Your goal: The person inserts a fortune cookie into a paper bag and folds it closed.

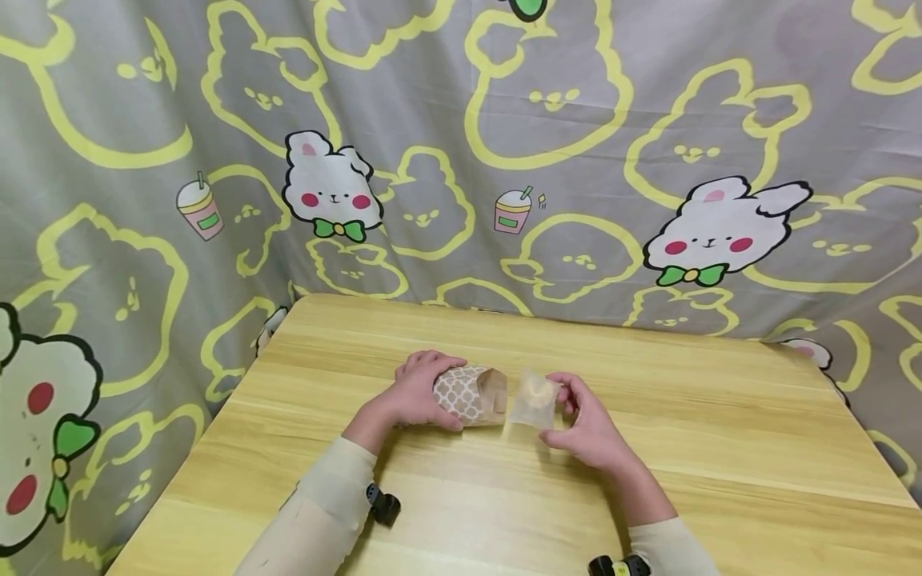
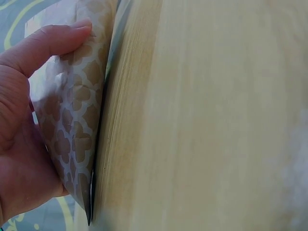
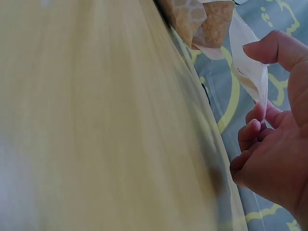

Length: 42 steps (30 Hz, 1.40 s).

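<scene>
A brown paper bag (image 1: pixel 458 398) with a white lattice print lies on its side, its mouth gaping to the right. My left hand (image 1: pixel 418 392) holds it from the left, thumb along the near side and fingers over the far side. In the left wrist view the thumb presses on the printed paper (image 2: pixel 72 110). Just right of the bag's mouth, my right hand (image 1: pixel 592 424) pinches the edge of a small translucent packet (image 1: pixel 535 400) with something pale and round inside. The right wrist view shows this packet (image 3: pixel 248 60) edge-on, between thumb and fingers.
Both hands work above a light wooden table (image 1: pixel 475 504). Behind it and at the left hangs a grey curtain (image 1: pixel 432 104) with yellow outlines and rabbit faces. Small black cameras (image 1: pixel 384 506) are strapped to the wrists over pale sleeves (image 1: pixel 317 512).
</scene>
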Each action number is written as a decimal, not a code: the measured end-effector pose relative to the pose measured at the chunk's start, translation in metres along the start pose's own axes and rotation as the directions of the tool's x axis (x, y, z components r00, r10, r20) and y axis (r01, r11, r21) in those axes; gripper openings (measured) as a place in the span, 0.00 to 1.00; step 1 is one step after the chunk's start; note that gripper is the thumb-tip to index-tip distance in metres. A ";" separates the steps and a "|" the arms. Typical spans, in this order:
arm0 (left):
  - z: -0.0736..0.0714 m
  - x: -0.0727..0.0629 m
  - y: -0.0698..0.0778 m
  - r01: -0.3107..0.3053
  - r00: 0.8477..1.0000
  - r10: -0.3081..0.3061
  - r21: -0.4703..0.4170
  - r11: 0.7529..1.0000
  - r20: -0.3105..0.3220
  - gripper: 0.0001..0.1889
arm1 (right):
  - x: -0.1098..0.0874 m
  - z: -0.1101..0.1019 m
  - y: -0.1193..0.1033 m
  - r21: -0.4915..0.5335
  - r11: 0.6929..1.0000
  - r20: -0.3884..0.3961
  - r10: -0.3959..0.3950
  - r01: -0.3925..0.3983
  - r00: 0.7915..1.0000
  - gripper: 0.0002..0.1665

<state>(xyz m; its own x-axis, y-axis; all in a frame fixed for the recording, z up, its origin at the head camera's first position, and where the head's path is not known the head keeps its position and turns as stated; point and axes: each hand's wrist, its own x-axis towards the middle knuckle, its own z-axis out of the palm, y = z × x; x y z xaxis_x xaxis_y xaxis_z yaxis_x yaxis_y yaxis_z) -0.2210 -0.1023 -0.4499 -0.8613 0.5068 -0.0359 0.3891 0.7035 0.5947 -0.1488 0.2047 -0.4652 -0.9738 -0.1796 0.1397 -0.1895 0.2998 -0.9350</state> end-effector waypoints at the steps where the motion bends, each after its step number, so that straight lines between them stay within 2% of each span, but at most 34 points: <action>1: 0.000 0.000 0.000 -0.001 1.000 0.001 0.000 1.000 0.000 0.53 | 0.001 0.001 0.000 -0.004 1.000 0.009 -0.002 0.002 1.000 0.46; 15: 0.001 -0.001 0.000 -0.005 1.000 0.005 -0.019 1.000 -0.003 0.55 | 0.016 0.016 -0.005 0.009 1.000 0.138 0.002 -0.004 0.990 0.43; 19: 0.001 -0.001 -0.001 -0.003 1.000 0.003 -0.016 1.000 0.000 0.55 | 0.018 0.019 -0.007 0.001 0.999 0.150 0.037 -0.037 0.988 0.42; 21: 0.001 -0.001 -0.001 -0.002 1.000 0.002 -0.016 1.000 0.000 0.55 | 0.017 0.020 -0.018 -0.008 0.998 0.146 0.065 -0.065 0.987 0.41; 26: 0.000 0.000 -0.001 0.001 1.000 -0.001 -0.014 1.000 0.003 0.56 | 0.021 0.021 -0.018 -0.066 0.994 0.119 0.089 -0.081 0.989 0.41; 28: 0.000 0.000 0.000 -0.003 1.000 0.003 -0.012 1.000 0.004 0.56 | 0.025 0.021 -0.007 -0.101 0.993 0.102 0.078 -0.068 0.992 0.42; 33: -0.001 0.002 0.000 -0.015 1.000 0.015 -0.007 1.000 0.006 0.56 | 0.028 0.023 -0.007 -0.192 0.981 0.068 0.044 -0.030 0.997 0.42; 42: 0.000 0.000 0.000 -0.017 1.000 0.017 -0.009 1.000 0.002 0.55 | 0.030 0.027 -0.013 -0.373 0.924 0.081 -0.053 0.080 0.995 0.45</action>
<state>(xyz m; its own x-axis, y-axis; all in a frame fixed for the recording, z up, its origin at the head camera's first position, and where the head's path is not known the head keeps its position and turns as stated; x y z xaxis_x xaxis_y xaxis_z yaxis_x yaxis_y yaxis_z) -0.2214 -0.1027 -0.4499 -0.8540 0.5195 -0.0271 0.4009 0.6904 0.6021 -0.1718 0.1703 -0.4580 -0.9489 -0.2709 0.1620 -0.2998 0.6125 -0.7314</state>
